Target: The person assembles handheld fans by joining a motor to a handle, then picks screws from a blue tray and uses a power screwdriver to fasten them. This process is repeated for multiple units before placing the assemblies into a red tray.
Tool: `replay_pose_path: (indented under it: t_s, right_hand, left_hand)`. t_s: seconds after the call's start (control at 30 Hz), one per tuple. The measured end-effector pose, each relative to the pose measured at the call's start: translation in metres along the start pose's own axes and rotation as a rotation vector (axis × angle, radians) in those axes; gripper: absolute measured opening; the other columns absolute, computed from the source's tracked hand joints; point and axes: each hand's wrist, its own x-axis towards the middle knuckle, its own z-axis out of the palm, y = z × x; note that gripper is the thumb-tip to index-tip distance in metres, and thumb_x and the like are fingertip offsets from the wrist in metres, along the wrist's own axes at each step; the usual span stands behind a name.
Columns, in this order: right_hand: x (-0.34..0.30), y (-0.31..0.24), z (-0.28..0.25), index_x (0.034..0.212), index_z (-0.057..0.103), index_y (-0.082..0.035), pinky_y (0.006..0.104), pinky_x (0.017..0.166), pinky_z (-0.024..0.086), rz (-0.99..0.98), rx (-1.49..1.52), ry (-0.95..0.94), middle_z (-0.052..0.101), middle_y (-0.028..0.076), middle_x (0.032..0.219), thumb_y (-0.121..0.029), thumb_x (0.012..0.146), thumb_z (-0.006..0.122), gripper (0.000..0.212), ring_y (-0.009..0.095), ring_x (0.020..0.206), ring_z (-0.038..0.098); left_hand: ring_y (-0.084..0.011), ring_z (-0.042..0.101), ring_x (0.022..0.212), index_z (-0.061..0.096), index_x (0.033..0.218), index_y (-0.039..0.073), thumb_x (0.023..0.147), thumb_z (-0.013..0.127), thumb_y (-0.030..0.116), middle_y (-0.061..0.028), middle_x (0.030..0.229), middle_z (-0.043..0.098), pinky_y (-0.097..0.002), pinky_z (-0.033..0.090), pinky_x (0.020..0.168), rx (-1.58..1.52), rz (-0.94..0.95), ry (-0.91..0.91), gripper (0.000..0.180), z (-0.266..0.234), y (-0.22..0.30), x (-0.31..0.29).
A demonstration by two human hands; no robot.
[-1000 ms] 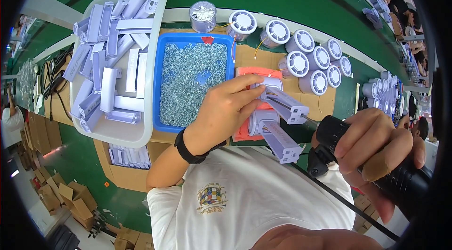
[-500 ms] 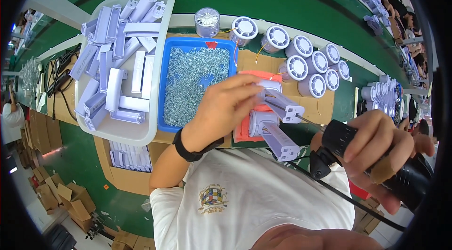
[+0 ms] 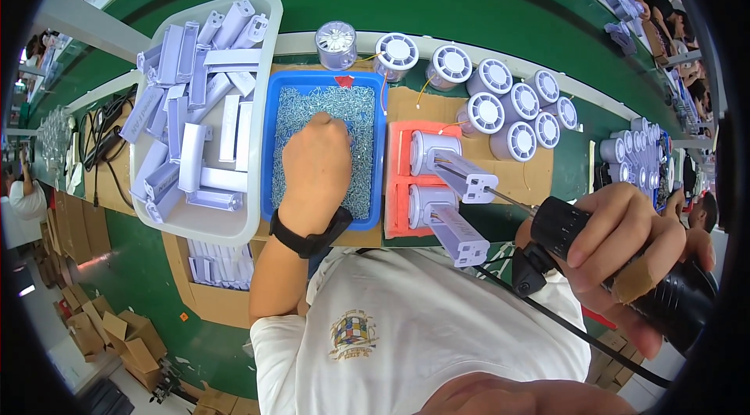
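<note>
My left hand, with a black band at the wrist, is over the blue tray of small silver screws. Its fingers are curled down among the screws, and their tips are hidden. In my right hand is a black corded electric screwdriver. The long bit points left, reaching the end of the upper lavender fan handle. Below that lies a second lavender handle. Both handles are joined to round bodies held in a red fixture, with wires showing inside.
A white bin at left holds lavender handle shells. Round fan heads with thin wires stand behind on cardboard. An open carton of parts is below the bin. The screwdriver's cable runs across the lower right.
My left hand has moved from the upper handle leftward to the screw tray, and its fingers have curled. My right hand and the screwdriver have stayed nearly in place.
</note>
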Motion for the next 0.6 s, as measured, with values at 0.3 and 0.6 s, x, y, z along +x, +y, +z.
replay_pose_path:
  t_s: [0.3, 0.6]
  right_hand:
    - [-0.002, -0.002, -0.003, 0.138, 0.043, 0.001, 0.022, 0.046, 0.056, 0.01, -0.009, 0.009, 0.063, 0.004, 0.082, -0.048, 0.08, 0.08, 0.084, 0.013, 0.05, 0.062]
    - [-0.003, 0.0, -0.003, 0.139, 0.043, 0.0, 0.0233, 0.046, 0.055, 0.021, 0.003, 0.002, 0.063, 0.004, 0.082, -0.048, 0.08, 0.08, 0.085, 0.013, 0.052, 0.063]
  left_hand:
    - [-0.0353, 0.066, 0.073, 0.07, 0.083, 0.002, 0.08, 0.072, 0.006, -0.0147, 0.081, 0.065, -0.0435, 0.053, 0.066, -0.078, 0.055, 0.009, 0.006, -0.01, 0.007, -0.017]
    - [-0.0336, 0.066, 0.069, 0.069, 0.08, 0.002, 0.079, 0.074, 0.006, -0.0124, 0.079, 0.065, -0.0411, 0.054, 0.063, -0.188, 0.071, 0.02, 0.006, -0.023, 0.006, -0.019]
